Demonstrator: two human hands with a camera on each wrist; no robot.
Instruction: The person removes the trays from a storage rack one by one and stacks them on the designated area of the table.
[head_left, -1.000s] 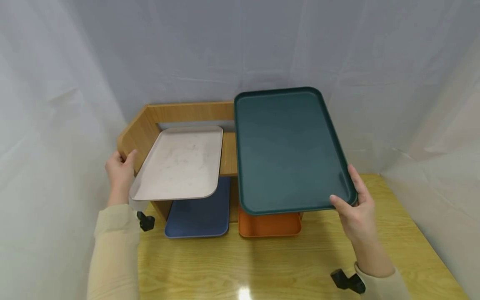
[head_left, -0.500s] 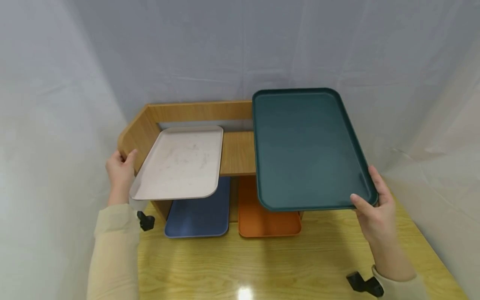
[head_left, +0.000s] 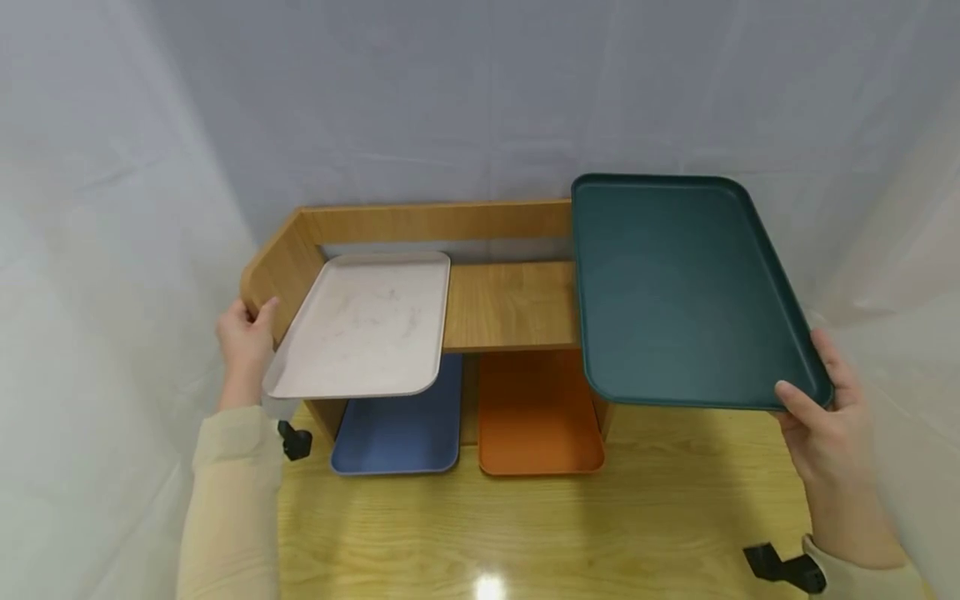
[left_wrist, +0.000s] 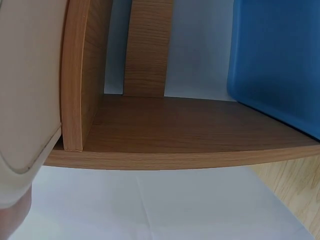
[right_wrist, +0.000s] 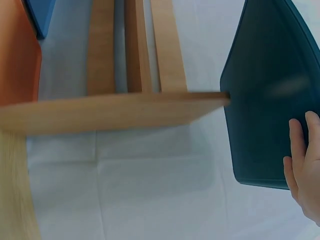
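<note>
The table (head_left: 540,533), a glossy yellow wood surface, is filling the near part of the head view, with both sleeved forearms coming in over it. The right hand (head_left: 836,425) is gripping the near right corner of the green tray (head_left: 682,292), thumb lying on the top face and fingers curling under the rim (the right wrist view is showing the fingers (right_wrist: 300,155) pressing against the underside). The tray is being held in the air, roughly level, to the right of the shelf (head_left: 510,304); its left part is overlapping the shelf's right end in the head view, and whether the two are touching cannot be told. The left hand (head_left: 243,342) is wrapping its fingers around the front edge of the shelf's left side panel, just beside the beige tray (head_left: 367,325). That tray is lying on the left half of the shelf's top board, its near end sticking out past the front edge. Below the board, a blue tray (head_left: 401,425) is sitting in the left compartment and an orange tray (head_left: 536,417) in the right one, both resting on the table and jutting forward. The right half of the top board is showing bare wood. Farthest back, the shelf's rear rail is standing against a white cloth backdrop (head_left: 450,100).
</note>
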